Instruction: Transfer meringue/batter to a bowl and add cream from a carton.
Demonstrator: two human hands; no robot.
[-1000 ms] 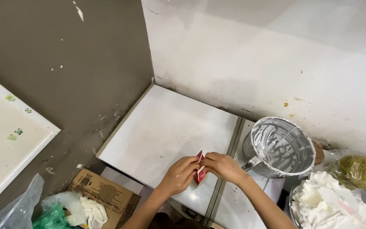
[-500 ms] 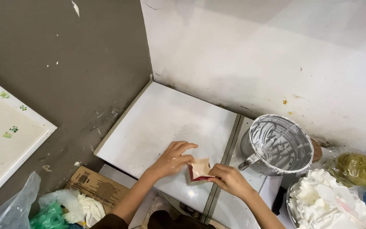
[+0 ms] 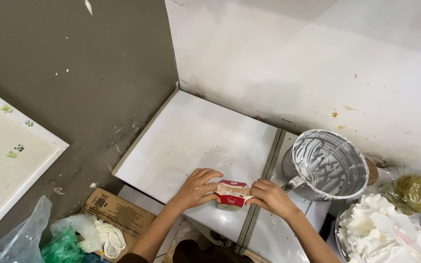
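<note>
Two bare hands are meeting over one small red-and-cream paper packet (image 3: 232, 194); the left hand (image 3: 197, 187) is gripping its left edge and the right hand (image 3: 270, 197) its right edge, both grips closed on it; the packet is resting on the near edge of one large white square tile (image 3: 196, 146), beside the grey seam; one metal saucepan streaked with white paste (image 3: 328, 164) is standing just right of the right hand; one heap of white paste (image 3: 383, 234) is lying at lower right; one flattened brown cardboard box (image 3: 120, 214) is lying at lower left.
</note>
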